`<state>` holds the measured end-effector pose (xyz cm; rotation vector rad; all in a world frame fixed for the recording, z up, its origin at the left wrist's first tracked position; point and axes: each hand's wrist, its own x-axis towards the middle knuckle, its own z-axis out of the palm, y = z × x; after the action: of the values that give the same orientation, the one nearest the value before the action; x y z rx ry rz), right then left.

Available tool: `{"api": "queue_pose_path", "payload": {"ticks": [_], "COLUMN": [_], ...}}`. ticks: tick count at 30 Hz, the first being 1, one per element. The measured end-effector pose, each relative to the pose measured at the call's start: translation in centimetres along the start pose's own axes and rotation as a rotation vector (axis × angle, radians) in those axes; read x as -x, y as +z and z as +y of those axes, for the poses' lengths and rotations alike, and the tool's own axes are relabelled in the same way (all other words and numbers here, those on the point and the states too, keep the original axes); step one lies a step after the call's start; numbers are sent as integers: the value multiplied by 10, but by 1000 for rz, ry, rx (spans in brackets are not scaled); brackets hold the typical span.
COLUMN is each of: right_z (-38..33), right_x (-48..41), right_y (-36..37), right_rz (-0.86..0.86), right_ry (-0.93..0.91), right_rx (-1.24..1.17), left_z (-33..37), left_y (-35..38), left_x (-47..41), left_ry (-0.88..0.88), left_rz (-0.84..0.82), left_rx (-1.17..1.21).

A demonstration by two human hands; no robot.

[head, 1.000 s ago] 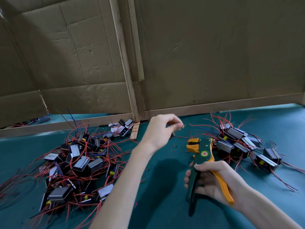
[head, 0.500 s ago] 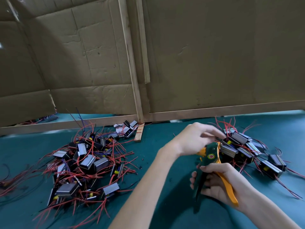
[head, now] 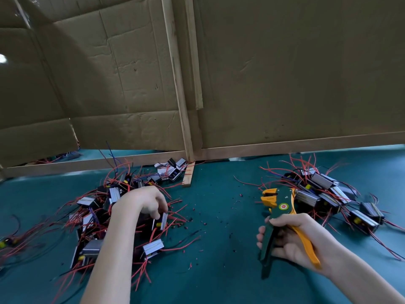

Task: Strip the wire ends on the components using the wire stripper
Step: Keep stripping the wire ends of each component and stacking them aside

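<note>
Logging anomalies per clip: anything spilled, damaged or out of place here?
Small dark and red scraps litter the teal tabletop between the left pile and right pile, probably stripped insulation. Nothing else stands out.

Left hand (head: 142,201) around a component (head: 164,220), right hand (head: 291,240) around wire stripper (head: 281,205)

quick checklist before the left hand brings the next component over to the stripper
1. Wire stripper gripped in the right hand: ok.
2. Stripper jaws hold no wire: ok.
3. Left hand on a component in the left pile: fingers touch it; firm pinch, cannot tell.
4. That component's leads free of the tangled red wires around it: cannot tell.
5. Teal table between the hands free of components: ok, only small scraps.
</note>
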<state>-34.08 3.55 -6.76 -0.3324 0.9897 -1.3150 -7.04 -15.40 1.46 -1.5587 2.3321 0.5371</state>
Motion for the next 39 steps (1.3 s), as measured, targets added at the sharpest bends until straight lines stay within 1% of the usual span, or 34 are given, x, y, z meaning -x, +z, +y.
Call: {"api": "queue_pose_path", "payload": {"ticks": [5, 9, 11, 13, 16, 18, 19, 21, 24, 26, 28, 30, 33, 35, 36, 39], "right_z": [-1, -1, -2, -2, -2, -1, -1, 0, 0, -1, 0, 0, 1, 1, 1, 2], "right_x": [4, 5, 6, 6, 5, 4, 4, 3, 2, 0, -1, -3, -4, -5, -5, -6], "right_y": [2, 3, 4, 4, 4, 3, 3, 2, 0, -2, -3, -4, -6, -6, -6, -6], "right_rz": [-6, -4, -5, -6, -6, -2, 1, 3, -1, -2, -3, -2, 2, 2, 2, 2], "right_ry": [-8, -10, -10, -10, -4, -4, -4, -2, 3, 7, 15, 21, 25, 28, 30, 31], "right_rx": [4, 2, 4, 4, 5, 4, 3, 1, 4, 10, 15, 15, 12, 17, 21, 33], "left_z": [-3, -1, 3, 10, 27, 41, 48, 63, 84, 95, 101, 103, 104, 107, 108, 110], "left_y": [5, 6, 3, -1, -2, 0, 2, 11, 32, 48, 61, 70, 78, 82, 84, 89], "left_x": [-7, -9, -7, -5, 1, 3, 3, 0, -10, -18, -24, -29, -31, -35, -37, -41], "left_ry": [-7, 21, 86, 189, 352, 435, 464, 493, 494, 499, 555, 617, 642, 592, 539, 423], "left_rz": [5, 79, 147, 251, 474, 563, 557, 470, 288, 236, 270, 347, 458, 555, 572, 540], "left_rx": [-23, 25, 83, 159, 409, 493, 498, 446, 273, 206, 252, 334, 444, 490, 517, 588]}}
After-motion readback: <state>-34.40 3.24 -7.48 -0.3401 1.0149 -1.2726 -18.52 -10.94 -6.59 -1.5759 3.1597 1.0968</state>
